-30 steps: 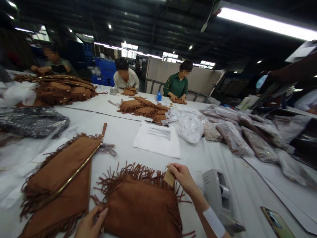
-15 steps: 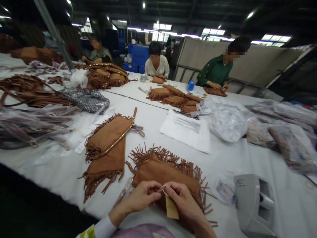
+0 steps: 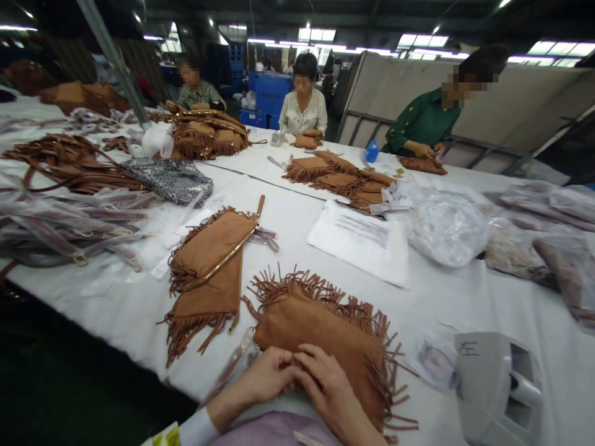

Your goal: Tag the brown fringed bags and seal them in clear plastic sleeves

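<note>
A tan fringed bag (image 3: 320, 325) lies flat at the table's near edge, its fringe spread along the far and right sides. Over its lower left part my left hand (image 3: 272, 373) is closed in a pinch. My right hand (image 3: 325, 378) meets it there, thumb and fingers bent together at the left fingertips. The string of a hang tag, seen between both hands a moment ago, is now hidden by the fingers, as is the tag. A plastic-wrapped strap (image 3: 237, 359) lies by the bag's left corner. Left of it rests a second tan fringed bag (image 3: 211, 260) with a gold zip.
A grey dispenser (image 3: 497, 384) stands right, beside a small plastic packet (image 3: 437, 362). Farther back lie a white printed sheet (image 3: 357, 241), clear plastic bags (image 3: 446, 226) and more fringed bags (image 3: 339, 176). Wrapped straps (image 3: 69, 229) cover the left. Several co-workers sit or stand across the table (image 3: 260, 186).
The tan hang tag that hung from my right hand is out of sight. My right hand has turned over toward my left fingertips. The whole view has shifted slightly.
</note>
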{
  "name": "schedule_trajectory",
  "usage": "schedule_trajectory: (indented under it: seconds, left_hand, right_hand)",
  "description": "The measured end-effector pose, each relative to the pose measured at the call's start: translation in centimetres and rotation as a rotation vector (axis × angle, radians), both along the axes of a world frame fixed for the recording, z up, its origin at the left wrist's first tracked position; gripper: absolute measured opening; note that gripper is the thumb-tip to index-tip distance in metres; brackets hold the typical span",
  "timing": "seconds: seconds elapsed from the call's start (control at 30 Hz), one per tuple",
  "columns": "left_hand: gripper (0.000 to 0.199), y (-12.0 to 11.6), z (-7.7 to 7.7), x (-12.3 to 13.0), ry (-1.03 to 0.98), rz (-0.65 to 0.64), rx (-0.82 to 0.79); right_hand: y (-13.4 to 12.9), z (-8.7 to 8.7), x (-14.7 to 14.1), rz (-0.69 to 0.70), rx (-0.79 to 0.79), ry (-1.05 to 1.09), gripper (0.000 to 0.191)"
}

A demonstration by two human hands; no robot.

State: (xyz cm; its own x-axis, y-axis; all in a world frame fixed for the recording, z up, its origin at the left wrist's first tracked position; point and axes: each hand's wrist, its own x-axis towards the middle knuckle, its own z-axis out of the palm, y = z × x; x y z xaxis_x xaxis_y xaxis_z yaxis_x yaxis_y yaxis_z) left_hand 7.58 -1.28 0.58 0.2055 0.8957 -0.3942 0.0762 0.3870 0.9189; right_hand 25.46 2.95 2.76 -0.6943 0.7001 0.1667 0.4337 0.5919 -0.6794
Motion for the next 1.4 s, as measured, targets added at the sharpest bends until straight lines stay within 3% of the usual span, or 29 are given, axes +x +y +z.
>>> schedule_trajectory:
  seconds: [0.17,0.37,0.53,0.63,0.77,0.93,1.07,1.23,1.4]
  left_hand:
    - [0.034,-1.4,-0.2,-2.6,-0.197,0.025,-0.138]
    - [0.026,-2.9,-0.6,-4.2,0.022,0.073,-0.090]
    - [0.022,-2.1,-0.6,-6.1,0.527,0.449,0.252]
    - [0.030,-1.2,-1.1,-7.0,0.652,0.459,0.289]
    - [0.019,-0.2,-2.1,-6.8,0.606,0.361,0.184]
    - [0.016,0.2,-2.6,-6.6,0.527,0.434,0.135]
    - [0.016,0.4,-2.7,-6.9,0.380,0.514,0.048]
    - [0.035,0.4,-2.4,-7.1,0.114,0.572,-0.148]
    - [0.048,0.2,-2.1,-7.2,-0.020,0.616,-0.204]
  right_hand:
    - [-0.9,-0.9,-2.9,0.103,-0.086,-0.010,0.030]
    - [-1.1,-1.1,-3.4,0.196,-0.014,-0.111,0.030]
    - [0.0,-0.3,-4.4,-0.024,-0.031,0.041,0.026]
    - [1.1,-0.9,-5.6,-0.138,-0.101,0.117,0.024]
    - [1.7,-3.0,-6.9,-0.187,-0.160,0.107,0.027]
    - [1.4,-4.8,-7.2,-0.235,-0.152,0.098,0.031]
    - [1.4,-4.7,-7.1,-0.272,-0.210,0.147,0.032]
    - [1.4,-4.4,-7.4,-0.301,-0.330,0.213,0.032]
    - [1.0,-3.6,-7.9,-0.306,-0.422,0.257,0.031]
